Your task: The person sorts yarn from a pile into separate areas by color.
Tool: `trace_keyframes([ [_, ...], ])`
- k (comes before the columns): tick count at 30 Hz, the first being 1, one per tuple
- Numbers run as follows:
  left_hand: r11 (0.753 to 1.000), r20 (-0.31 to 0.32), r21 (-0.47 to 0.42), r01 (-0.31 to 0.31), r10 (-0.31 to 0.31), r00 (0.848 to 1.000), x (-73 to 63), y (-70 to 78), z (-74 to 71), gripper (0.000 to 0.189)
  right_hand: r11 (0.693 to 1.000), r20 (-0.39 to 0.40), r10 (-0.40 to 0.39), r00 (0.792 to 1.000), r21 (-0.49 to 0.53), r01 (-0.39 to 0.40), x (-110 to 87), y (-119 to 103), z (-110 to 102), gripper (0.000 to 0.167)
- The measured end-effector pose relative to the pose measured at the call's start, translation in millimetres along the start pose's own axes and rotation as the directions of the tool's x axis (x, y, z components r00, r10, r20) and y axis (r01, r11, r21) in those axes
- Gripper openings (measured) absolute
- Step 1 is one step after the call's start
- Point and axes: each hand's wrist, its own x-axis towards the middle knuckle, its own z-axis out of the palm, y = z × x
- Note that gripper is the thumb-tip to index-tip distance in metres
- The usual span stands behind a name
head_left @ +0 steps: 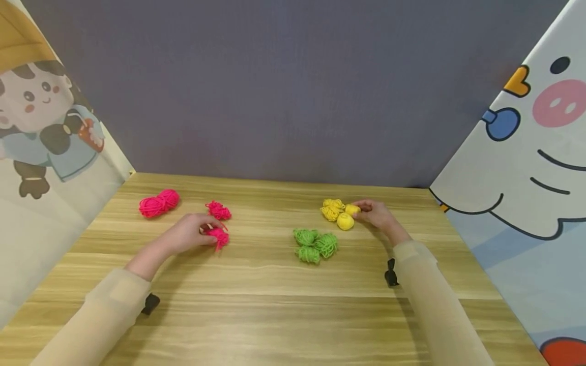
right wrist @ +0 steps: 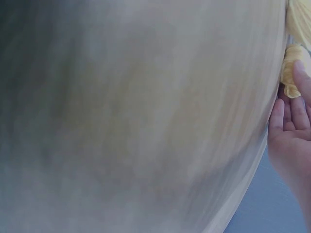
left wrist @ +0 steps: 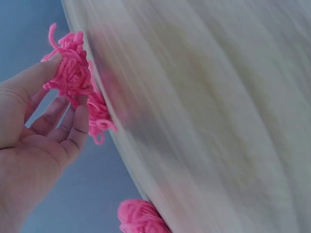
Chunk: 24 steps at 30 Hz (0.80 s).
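Note:
My left hand [head_left: 188, 235] pinches a small tangled bundle of pink yarn [head_left: 219, 237] between thumb and fingers, a loose end sticking up from it in the left wrist view. Just behind lies another pink yarn bundle [head_left: 218, 210], and a larger pink skein [head_left: 159, 203] rests farther left. On the other side, my right hand [head_left: 379, 215] grips a small yellow yarn ball [head_left: 352, 209], seen at the right wrist view's edge. Close against it are a round yellow ball [head_left: 345, 221] and a looser yellow yarn bundle [head_left: 331, 209].
Three green yarn bundles [head_left: 316, 245] sit touching each other on the wooden table [head_left: 274, 305], in front of the yellow ones. A grey panel [head_left: 284, 91] rises along the back edge. Printed cartoon panels stand at the left [head_left: 50, 147] and right [head_left: 513, 168].

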Motion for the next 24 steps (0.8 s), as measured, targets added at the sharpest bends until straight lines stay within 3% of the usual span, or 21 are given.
trace_keyframes([
  [12, 0.999, -0.029, 0.029, -0.032, 0.033, 0.999, 3.0, 27.0, 5.2, 0.026, 1.000, -0.007, -0.014, 1.000, -0.015, 0.014, -0.1, -1, 0, 0.047],
  [15, 1.000, -0.030, 0.015, -0.014, 0.014, 0.999, 2.0, 33.7, 8.8, 0.025, 1.000, -0.010, -0.012, 1.000, -0.013, 0.012, -1.4, -3, 0, 0.046],
  [24, 0.998, -0.094, -0.042, -0.045, 0.041, 0.995, -0.4, 55.1, 23.8, 0.024, 1.000, -0.005, -0.014, 1.000, 0.003, 0.014, -4.6, -5, -1, 0.045],
])
